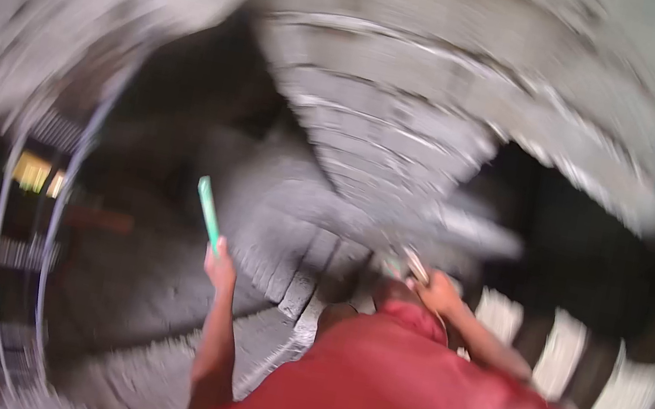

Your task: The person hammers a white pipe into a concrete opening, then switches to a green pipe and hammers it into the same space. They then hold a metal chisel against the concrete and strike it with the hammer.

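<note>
My left hand (220, 265) is closed round the lower end of a slim, straight green stick (208, 211), which points up and slightly left. My right hand (438, 292) is closed on a short, pale, slim object (417, 265) in front of my body. Motion blur hides what kind of object that is. Both arms reach forward from my red shirt (399, 392), with the left hand well apart from the right.
A block wall (395, 120) with rough mortar joints rises ahead. Grey steps or blocks (306, 275) lie below it. Dark openings (589, 259) stand to the right and left. Curved pale rails or cables (51, 243) run down the left side.
</note>
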The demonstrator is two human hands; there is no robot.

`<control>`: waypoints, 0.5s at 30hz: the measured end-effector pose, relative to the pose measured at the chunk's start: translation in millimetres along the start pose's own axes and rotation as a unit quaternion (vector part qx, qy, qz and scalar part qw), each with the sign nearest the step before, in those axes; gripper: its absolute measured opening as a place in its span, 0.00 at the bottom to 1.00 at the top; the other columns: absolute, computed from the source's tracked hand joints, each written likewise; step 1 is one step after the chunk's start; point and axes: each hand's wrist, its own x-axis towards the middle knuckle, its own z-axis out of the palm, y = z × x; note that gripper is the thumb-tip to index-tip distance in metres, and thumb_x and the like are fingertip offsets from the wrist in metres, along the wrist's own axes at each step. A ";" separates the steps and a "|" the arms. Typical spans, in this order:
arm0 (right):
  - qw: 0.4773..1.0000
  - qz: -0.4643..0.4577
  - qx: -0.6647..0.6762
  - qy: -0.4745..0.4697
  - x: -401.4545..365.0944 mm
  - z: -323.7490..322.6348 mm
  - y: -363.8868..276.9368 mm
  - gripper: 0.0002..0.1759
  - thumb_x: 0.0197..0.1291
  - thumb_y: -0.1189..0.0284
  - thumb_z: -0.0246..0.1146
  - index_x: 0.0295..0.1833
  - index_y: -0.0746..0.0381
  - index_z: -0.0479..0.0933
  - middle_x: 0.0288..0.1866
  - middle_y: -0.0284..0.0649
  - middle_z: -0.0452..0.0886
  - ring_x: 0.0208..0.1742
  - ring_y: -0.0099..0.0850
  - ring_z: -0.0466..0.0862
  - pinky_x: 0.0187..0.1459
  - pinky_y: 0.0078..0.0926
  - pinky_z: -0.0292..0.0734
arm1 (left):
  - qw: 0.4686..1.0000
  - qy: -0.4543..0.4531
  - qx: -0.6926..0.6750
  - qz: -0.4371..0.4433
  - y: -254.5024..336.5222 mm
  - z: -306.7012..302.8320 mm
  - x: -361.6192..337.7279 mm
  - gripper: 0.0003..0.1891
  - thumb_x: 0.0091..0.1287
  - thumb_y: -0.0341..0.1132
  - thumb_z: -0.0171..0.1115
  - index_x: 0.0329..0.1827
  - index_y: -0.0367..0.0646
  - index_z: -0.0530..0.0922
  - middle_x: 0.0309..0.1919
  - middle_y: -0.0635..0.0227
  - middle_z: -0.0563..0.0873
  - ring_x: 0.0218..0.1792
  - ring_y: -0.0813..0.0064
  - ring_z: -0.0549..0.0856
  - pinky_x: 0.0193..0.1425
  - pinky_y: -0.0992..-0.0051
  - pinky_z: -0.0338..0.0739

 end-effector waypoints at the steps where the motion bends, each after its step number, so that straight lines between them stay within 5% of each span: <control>1: 0.997 0.058 -0.039 0.009 -8.3 5.8 17.2 0.31 0.59 0.47 0.66 0.42 0.70 0.81 0.34 0.61 0.83 0.37 0.54 0.85 0.43 0.49 0.77 | 0.992 -0.115 -0.002 -0.053 -31.8 25.3 -20.4 0.24 0.77 0.52 0.55 0.31 0.39 0.76 0.18 0.68 0.71 0.19 0.71 0.70 0.24 0.64 0.67; 3: 0.985 0.164 0.019 0.052 -22.6 32.4 71.1 0.31 0.56 0.48 0.68 0.41 0.71 0.82 0.38 0.63 0.84 0.41 0.56 0.86 0.44 0.50 0.78 | 0.850 -0.350 -0.088 -0.383 -52.4 69.3 -70.5 0.28 0.75 0.61 0.52 0.26 0.47 0.72 0.18 0.74 0.71 0.15 0.78 0.68 0.18 0.71 0.61; 5: 0.958 0.246 0.096 0.108 -36.8 61.4 124.4 0.27 0.55 0.52 0.69 0.45 0.68 0.82 0.41 0.61 0.85 0.43 0.55 0.86 0.46 0.48 0.79 | 0.741 -0.455 -0.047 -0.491 -45.4 110.8 -116.0 0.26 0.75 0.63 0.50 0.27 0.52 0.70 0.17 0.76 0.69 0.12 0.82 0.66 0.14 0.76 0.57; 7: 0.917 0.333 0.132 0.174 -59.1 75.8 154.5 0.24 0.55 0.56 0.69 0.48 0.66 0.83 0.42 0.59 0.86 0.45 0.54 0.87 0.48 0.45 0.80 | 0.703 -0.553 0.028 -0.447 -26.6 150.7 -153.6 0.25 0.76 0.62 0.49 0.32 0.50 0.71 0.16 0.77 0.67 0.11 0.81 0.64 0.14 0.75 0.57; 11: 0.811 0.482 0.188 0.275 -116.0 103.5 209.8 0.24 0.57 0.56 0.70 0.49 0.65 0.83 0.47 0.60 0.85 0.53 0.54 0.85 0.55 0.47 0.79 | 0.636 -0.738 0.091 -0.206 53.9 208.1 -192.4 0.23 0.77 0.54 0.49 0.32 0.44 0.74 0.16 0.72 0.70 0.15 0.76 0.71 0.18 0.67 0.64; 13: 0.767 0.529 0.185 0.313 -145.5 107.6 230.0 0.23 0.58 0.58 0.70 0.50 0.65 0.81 0.46 0.60 0.85 0.52 0.55 0.85 0.53 0.48 0.79 | 0.599 -0.792 0.116 0.021 61.4 246.4 -207.0 0.22 0.77 0.51 0.50 0.35 0.40 0.75 0.18 0.65 0.75 0.21 0.67 0.77 0.27 0.62 0.70; 14: 0.751 0.540 0.183 0.333 -159.1 111.2 235.4 0.22 0.59 0.59 0.69 0.51 0.65 0.80 0.46 0.59 0.85 0.52 0.55 0.85 0.53 0.48 0.79 | 0.587 -0.799 0.126 0.028 59.1 265.1 -213.3 0.22 0.77 0.51 0.50 0.35 0.40 0.75 0.18 0.65 0.75 0.21 0.67 0.77 0.27 0.62 0.70; 15: 0.733 0.551 0.178 0.356 -172.6 113.9 242.0 0.21 0.60 0.59 0.68 0.51 0.64 0.80 0.46 0.59 0.85 0.52 0.55 0.84 0.53 0.49 0.79 | 0.584 -0.794 0.100 0.140 57.0 285.7 -221.1 0.21 0.77 0.50 0.50 0.35 0.41 0.75 0.18 0.68 0.74 0.20 0.70 0.76 0.26 0.64 0.70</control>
